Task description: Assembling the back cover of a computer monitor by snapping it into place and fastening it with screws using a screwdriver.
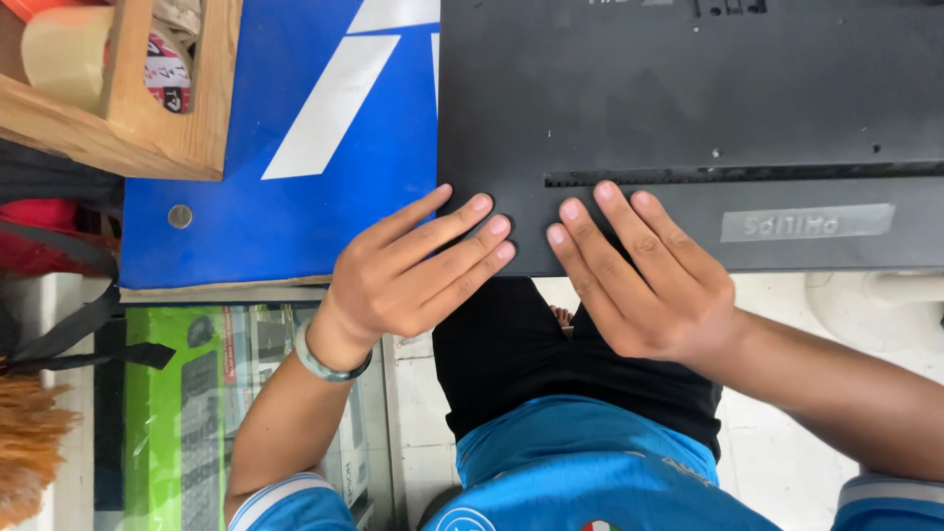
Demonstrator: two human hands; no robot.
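Upper left of the frame: wooden box [147, 118] with a tape roll [61, 51] inside, sitting at the edge of a blue sheet [295, 216] with white stripes. Lower left: green carton [172, 413] under a glass counter, feathery duster [25, 442] at the far left edge. Centre: my left hand [408, 270], bangle [329, 359] on the wrist, lies flat with fingers [462, 231] straight and close together, tips on the near corner of the dark monitor back panel [688, 118]. The panel fills the upper right of the frame, face down, overlapping the blue sheet. Just right of centre, my right hand [644, 280] is flat too, fingers slightly fanned, tips at the long vent slot [737, 174] running across the panel. Nothing is gripped; both hands only press down. My read: I'm working the bottom edge seam. To do it well, I'd keep even pressure on both palms, feel along the edge near the silver label strip [806, 222], and avoid sliding the panel off the sheet. Can't tell if any clips have released.
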